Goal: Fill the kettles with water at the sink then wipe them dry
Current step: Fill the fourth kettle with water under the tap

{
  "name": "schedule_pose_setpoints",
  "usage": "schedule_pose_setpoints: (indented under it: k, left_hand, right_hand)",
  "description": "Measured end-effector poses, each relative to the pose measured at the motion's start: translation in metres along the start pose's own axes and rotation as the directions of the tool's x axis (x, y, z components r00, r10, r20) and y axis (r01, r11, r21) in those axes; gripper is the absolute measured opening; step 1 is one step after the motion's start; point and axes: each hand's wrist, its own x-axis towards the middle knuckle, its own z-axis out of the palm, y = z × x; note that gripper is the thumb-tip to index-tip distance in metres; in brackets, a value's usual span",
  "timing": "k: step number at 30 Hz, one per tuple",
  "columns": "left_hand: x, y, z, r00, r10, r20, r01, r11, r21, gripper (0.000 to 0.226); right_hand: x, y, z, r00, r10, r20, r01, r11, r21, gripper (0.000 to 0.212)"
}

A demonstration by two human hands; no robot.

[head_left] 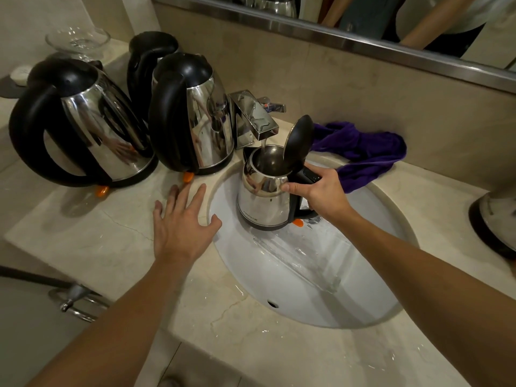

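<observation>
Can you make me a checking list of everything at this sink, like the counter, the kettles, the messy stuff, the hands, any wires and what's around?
Surface: marble counter, water drops near the front edge; white sink wet.
Job's things: small kettle held in the sink, lid up, tap running into it. Three big kettles stand left of the tap; part of another kettle at the right edge. Purple cloth lies behind the sink.
Clutter: glass bowl and soap, far left.
Hands: right hand grips the small kettle's handle; left hand flat on the counter by the rim.
Cables: nothing seen.
Surroundings: mirror above.
</observation>
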Motion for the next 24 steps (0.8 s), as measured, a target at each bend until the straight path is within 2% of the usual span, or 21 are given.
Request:
schedule_pose_setpoints:
  k: [15, 24]
  left_hand:
    - [-0.0003, 0.0012, -0.0013, 1.000, -0.001, -0.006, 0.001, 1.000, 0.001, 0.078]
    - [-0.0001, -0.0001, 0.0001, 1.000, -0.002, -0.005, 0.002, 1.000, 0.000, 0.079]
  right_hand:
    - [-0.0037, -0.0032, -0.0003, 0.999, -0.026, 0.021, 0.026, 1.000, 0.011, 0.090]
    - [-0.0021, -0.0012, -0.0007, 1.000, -0.022, 0.014, 0.022, 1.000, 0.020, 0.088]
